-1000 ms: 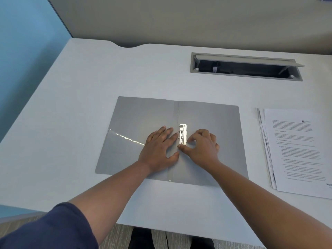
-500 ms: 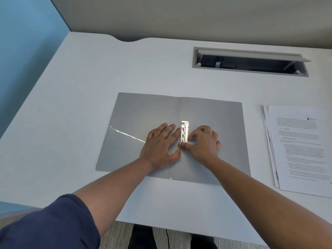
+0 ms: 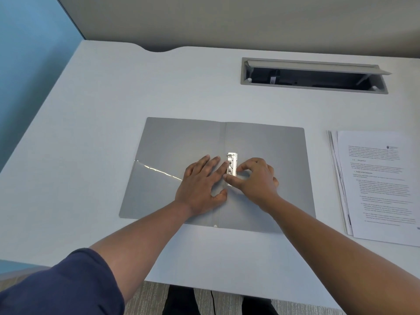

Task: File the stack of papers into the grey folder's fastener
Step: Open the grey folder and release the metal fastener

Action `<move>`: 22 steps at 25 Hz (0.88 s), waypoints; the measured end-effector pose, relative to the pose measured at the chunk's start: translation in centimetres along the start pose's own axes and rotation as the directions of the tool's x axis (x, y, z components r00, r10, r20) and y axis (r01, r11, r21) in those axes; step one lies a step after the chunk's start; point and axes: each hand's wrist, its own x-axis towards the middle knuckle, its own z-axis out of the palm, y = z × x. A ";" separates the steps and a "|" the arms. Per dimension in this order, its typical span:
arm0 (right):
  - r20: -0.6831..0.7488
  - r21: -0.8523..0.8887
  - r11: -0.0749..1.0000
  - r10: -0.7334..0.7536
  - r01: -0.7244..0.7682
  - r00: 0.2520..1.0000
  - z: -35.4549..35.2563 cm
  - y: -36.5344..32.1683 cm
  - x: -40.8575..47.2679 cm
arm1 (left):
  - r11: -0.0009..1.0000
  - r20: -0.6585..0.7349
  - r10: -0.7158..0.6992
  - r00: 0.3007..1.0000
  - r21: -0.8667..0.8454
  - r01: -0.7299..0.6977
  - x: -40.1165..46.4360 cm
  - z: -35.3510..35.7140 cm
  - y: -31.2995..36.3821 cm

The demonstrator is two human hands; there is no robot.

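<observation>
The grey folder (image 3: 268, 146) lies open and flat in the middle of the white desk. A shiny metal fastener (image 3: 232, 165) sits just right of its spine. My left hand (image 3: 202, 185) rests flat on the left flap, fingers spread, fingertips touching the fastener's left edge. My right hand (image 3: 254, 180) is curled over the fastener's lower part, thumb and forefinger pinching at it. The stack of printed papers (image 3: 377, 185) lies on the desk to the right of the folder, untouched.
An open cable hatch (image 3: 313, 76) with a raised lid is set into the desk behind the folder. A blue partition (image 3: 27, 64) stands on the left and a beige wall at the back. The desk's front edge runs below my forearms.
Both hands stay on the folder at the fastener. The right thumb has slid slightly left across its lower end. The camera tilted a little.
</observation>
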 end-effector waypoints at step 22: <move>0.085 0.043 0.997 -0.072 0.068 0.994 -2.1 -4.0 10.2 | 1.000 0.000 0.025 1.000 0.019 -0.025 0.3 0.1 0.0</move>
